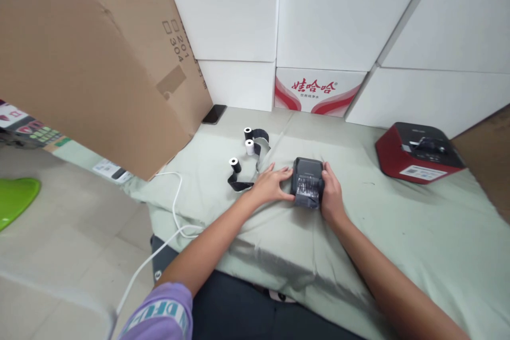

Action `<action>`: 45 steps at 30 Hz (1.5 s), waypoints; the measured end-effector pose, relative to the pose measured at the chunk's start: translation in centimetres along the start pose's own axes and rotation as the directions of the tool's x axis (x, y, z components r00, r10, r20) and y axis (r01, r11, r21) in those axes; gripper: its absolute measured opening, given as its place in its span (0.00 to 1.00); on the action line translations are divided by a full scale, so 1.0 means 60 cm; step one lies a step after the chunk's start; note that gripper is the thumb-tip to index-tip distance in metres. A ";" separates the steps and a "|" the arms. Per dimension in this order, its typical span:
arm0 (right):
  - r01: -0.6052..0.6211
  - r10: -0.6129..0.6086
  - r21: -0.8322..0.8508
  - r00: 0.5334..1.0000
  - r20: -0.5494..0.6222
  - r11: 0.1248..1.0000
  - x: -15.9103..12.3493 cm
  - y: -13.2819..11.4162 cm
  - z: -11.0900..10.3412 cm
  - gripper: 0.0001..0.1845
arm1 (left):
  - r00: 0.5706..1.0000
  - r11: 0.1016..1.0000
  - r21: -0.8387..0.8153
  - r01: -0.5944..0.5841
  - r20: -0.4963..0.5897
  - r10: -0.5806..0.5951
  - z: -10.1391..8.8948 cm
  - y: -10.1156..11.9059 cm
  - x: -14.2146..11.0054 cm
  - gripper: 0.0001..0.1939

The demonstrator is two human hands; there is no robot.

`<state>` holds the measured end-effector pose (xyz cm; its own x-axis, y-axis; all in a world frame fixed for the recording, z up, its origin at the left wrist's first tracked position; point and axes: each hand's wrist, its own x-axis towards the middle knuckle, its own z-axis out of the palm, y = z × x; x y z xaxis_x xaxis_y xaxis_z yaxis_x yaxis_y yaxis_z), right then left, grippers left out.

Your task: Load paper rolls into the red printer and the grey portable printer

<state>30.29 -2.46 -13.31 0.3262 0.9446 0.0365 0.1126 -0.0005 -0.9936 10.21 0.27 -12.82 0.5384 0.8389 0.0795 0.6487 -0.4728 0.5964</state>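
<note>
A small black label printer rests on a pale green cloth. My left hand lies at the printer's left side, fingers stretched out and touching its edge. Gripping the printer's right side is my right hand, its fingers curled round the casing. A black ribbon strip with three small white-cored rolls, one of them nearest my left hand, lies just beyond and left of that hand.
A red and black device sits at the right. White boxes stand along the back, one with red print. A large brown cardboard box leans at left. A dark phone, a white cable and a green object.
</note>
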 end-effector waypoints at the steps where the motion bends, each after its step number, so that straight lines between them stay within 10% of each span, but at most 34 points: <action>1: 0.003 -0.003 0.000 1.000 -0.002 1.000 0.000 0.000 0.000 0.41 | 1.000 1.000 0.002 0.001 0.006 -0.001 -0.001 0.001 0.000 0.46; 13: 0.185 -0.185 -0.007 0.973 -0.136 0.983 -0.017 0.007 -0.010 0.30 | 1.000 1.000 0.003 -0.020 -0.004 0.020 0.003 -0.004 -0.004 0.50; 19: 0.275 -0.270 -0.099 0.961 0.061 0.956 -0.023 0.003 -0.015 0.36 | 1.000 0.999 -0.034 -0.001 0.001 0.001 0.005 -0.005 -0.002 0.51; 32: 0.200 -0.110 -0.322 0.954 0.279 0.925 0.160 -0.022 -0.016 0.52 | 0.999 1.000 -0.016 -0.012 -0.034 0.011 0.007 0.000 -0.007 0.50; 37: 0.379 -0.400 -0.644 0.908 0.121 0.664 0.117 -0.061 -0.022 0.28 | 0.999 1.000 -0.023 -0.017 -0.051 0.016 0.012 -0.002 -0.006 0.50; 39: 0.446 -0.445 -0.752 0.866 0.227 0.485 0.094 -0.078 -0.023 0.18 | 0.998 1.000 -0.020 -0.022 -0.051 0.021 0.013 -0.003 -0.005 0.50; 45: 0.412 -0.098 -0.880 0.911 0.401 0.236 0.094 -0.102 -0.002 0.15 | 0.999 1.000 -0.009 -0.013 -0.046 0.013 0.017 -0.008 -0.002 0.51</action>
<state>31.55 2.84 -7.00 -0.0899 0.9920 0.0884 0.9870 0.1006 -0.1254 10.39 0.09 -13.94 0.5216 0.8442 0.1239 0.6367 -0.4817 0.6021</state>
